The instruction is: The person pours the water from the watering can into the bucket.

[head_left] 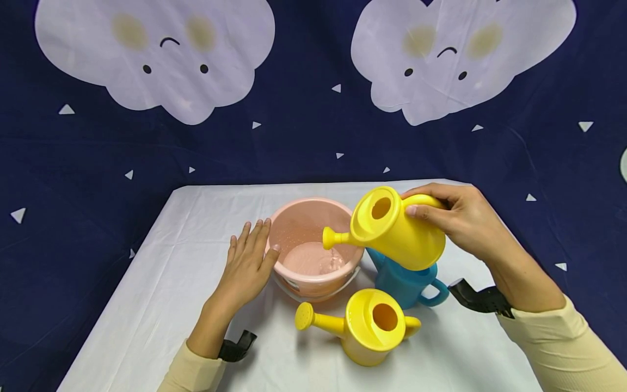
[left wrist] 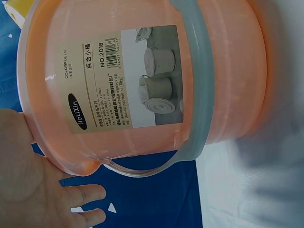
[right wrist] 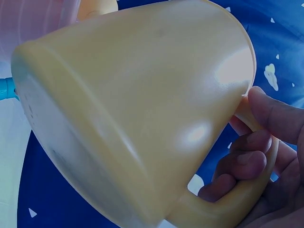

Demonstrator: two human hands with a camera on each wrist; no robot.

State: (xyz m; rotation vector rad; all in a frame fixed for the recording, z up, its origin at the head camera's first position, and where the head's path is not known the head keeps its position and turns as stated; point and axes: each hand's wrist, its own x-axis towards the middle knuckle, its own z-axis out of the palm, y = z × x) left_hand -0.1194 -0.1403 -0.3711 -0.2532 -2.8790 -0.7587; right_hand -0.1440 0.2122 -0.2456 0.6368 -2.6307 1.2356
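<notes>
Watering can — over bucket, beside jug

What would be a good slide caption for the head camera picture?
Right hand tips a yellow watering can over a pink bucket that the left hand steadies.

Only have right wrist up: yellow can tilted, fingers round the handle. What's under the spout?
Observer: The spout hangs over the pink bucket, inside its rim, with water in the bottom.
Operator: Is the left hand on anything?
Observer: Left hand lies flat against the bucket's near-left side; fingers straight, not gripping.
Operator: Anything below the tilted can?
Observer: A blue can stands right under the tilted yellow can, which the right hand holds by the handle.
Operator: Other cans?
Observer: A second yellow can stands upright in front of the bucket, spout pointing left.
</notes>
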